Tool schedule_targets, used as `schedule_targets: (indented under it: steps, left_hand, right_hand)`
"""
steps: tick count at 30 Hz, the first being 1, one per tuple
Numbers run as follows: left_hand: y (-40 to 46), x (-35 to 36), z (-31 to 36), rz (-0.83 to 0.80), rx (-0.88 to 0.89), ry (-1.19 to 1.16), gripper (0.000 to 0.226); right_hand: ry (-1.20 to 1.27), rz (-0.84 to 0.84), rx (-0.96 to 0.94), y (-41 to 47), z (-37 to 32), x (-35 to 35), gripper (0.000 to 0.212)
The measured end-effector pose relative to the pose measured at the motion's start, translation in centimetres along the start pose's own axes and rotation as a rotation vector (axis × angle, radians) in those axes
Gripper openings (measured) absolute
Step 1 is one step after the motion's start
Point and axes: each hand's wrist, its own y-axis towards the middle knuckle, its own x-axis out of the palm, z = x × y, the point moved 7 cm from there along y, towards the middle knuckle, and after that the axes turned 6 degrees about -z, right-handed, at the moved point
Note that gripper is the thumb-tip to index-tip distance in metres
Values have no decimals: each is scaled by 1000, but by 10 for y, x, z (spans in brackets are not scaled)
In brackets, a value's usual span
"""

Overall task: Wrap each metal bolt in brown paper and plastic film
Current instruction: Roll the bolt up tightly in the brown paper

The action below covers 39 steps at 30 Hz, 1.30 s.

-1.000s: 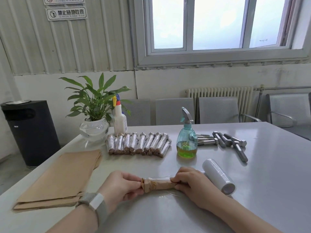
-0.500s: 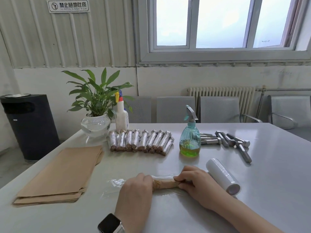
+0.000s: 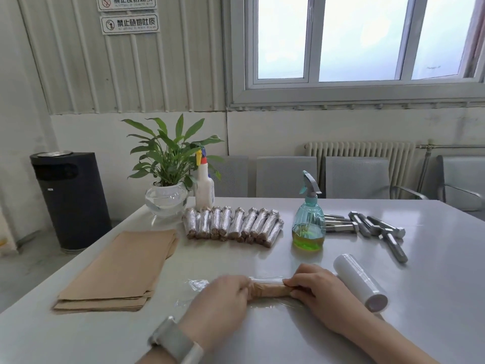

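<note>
A bolt wrapped in brown paper (image 3: pixel 267 289) lies on a sheet of clear plastic film (image 3: pixel 199 283) near the table's front. My left hand (image 3: pixel 220 298) covers its left end, fingers curled over it. Its right end sits in the grip of my right hand (image 3: pixel 316 287). A white roll of plastic film (image 3: pixel 360 282) lies just right of my right hand. Several wrapped bolts (image 3: pixel 232 225) form a row further back. Bare metal bolts (image 3: pixel 372 228) lie at the back right. A stack of brown paper sheets (image 3: pixel 123 269) is at the left.
A teal spray bottle (image 3: pixel 308 222) with green liquid stands between the wrapped row and the bare bolts. A potted plant in a glass bowl (image 3: pixel 168 185) and a white spray bottle (image 3: pixel 204 187) stand at the table's back. Grey chairs (image 3: pixel 354 177) line the far side.
My left hand moved from pinching the paper's twisted left end to lying over that end, with film spread out to its left. My right hand stayed on the right end.
</note>
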Motion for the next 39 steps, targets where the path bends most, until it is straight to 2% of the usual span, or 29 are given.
schedule_targets:
  steps: [1, 3, 4, 6, 8, 10, 13, 17, 26, 33, 35, 39]
  left_hand:
    - [3, -10, -12, -29, -28, -199, 20]
    - [5, -34, -44, 64, -126, -387, 16]
    - [6, -48, -60, 142, -183, -350, 13]
    - [7, -67, -92, 254, -292, -103, 12]
    - [11, -70, -114, 233, -377, 43, 19]
    - [18, -60, -122, 118, -405, 53, 35]
    - [28, -45, -120, 10, -381, 19, 47]
    - [33, -41, -118, -4, -327, -36, 35]
    - [31, -48, -98, 49, -304, -586, 27]
    - [58, -43, -27, -70, -209, -958, 23]
    - [72, -27, 3, -135, -187, -971, 21]
    - [91, 23, 36, -258, -198, -802, 20]
  right_hand:
    - [0, -1, 3, 0, 1, 0, 20]
    - [3, -5, 9, 0, 2, 1, 21]
    - [3, -6, 9, 0, 3, 1, 21]
    - [2, -10, 7, 1, 4, 1, 21]
    - [-3, -6, 3, 1, 5, 2, 21]
    - [0, -1, 0, 1, 6, 3, 21]
    - [14, 12, -5, 1, 7, 4, 21]
    - [16, 30, -3, 2, 9, 4, 20]
    - [-7, 45, 25, 2, 16, 5, 22]
    - [-19, 25, 21, 3, 16, 5, 23]
    - [-21, 18, 18, 3, 15, 5, 23]
    - [-21, 6, -5, 4, 14, 4, 23]
